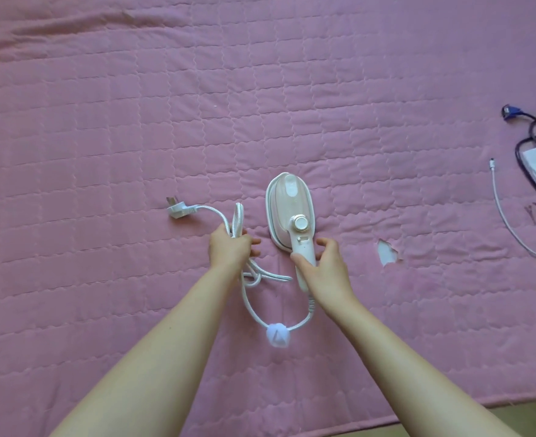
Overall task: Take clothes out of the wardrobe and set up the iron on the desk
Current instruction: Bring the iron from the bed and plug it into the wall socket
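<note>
— How are the arms set?

— Both forearms are bare and come up from the bottom edge, drawing closer together toward the middle. The left hand has its back to the camera.

— And its fingers?

— Curled into a loose fist around a bunch of cord, fingertips poking out on the right side.

— The right hand?

— Palm down on the iron's handle, thumb pressed along the handle's left side (the nearer side to the other hand), the remaining fingers arched and spread over its right side, wrist straight.
</note>
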Available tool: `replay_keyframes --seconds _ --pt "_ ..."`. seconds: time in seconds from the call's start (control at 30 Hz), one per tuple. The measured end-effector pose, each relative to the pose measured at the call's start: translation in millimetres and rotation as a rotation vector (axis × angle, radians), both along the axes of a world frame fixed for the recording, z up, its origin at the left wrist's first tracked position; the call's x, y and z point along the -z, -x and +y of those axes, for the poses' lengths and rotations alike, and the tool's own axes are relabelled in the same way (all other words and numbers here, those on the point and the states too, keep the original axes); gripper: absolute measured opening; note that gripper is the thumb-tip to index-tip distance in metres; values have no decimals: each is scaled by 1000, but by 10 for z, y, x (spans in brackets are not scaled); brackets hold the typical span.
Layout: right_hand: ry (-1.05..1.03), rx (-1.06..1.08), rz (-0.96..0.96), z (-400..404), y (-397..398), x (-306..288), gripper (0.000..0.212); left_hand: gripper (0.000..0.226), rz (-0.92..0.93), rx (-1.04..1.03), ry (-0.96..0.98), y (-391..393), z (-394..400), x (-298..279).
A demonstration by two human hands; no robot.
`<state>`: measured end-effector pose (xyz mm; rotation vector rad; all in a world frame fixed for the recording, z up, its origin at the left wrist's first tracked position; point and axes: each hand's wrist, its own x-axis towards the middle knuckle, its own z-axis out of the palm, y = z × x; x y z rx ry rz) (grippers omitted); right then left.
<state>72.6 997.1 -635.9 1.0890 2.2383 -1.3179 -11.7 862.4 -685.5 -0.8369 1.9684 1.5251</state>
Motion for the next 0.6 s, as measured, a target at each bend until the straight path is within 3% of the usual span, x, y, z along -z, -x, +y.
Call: replay_keyframes --seconds 0.3,0.47,0.6 --pt "160 14 -67 147 105 21 42 11 -5 98 71 201 259 228" --pt "138 37 -77 201 147 2 33 12 -50 177 18 251 379 220" --pt "90 23 -92 181 192 42 38 5 -70 204 -28 255 399 262"
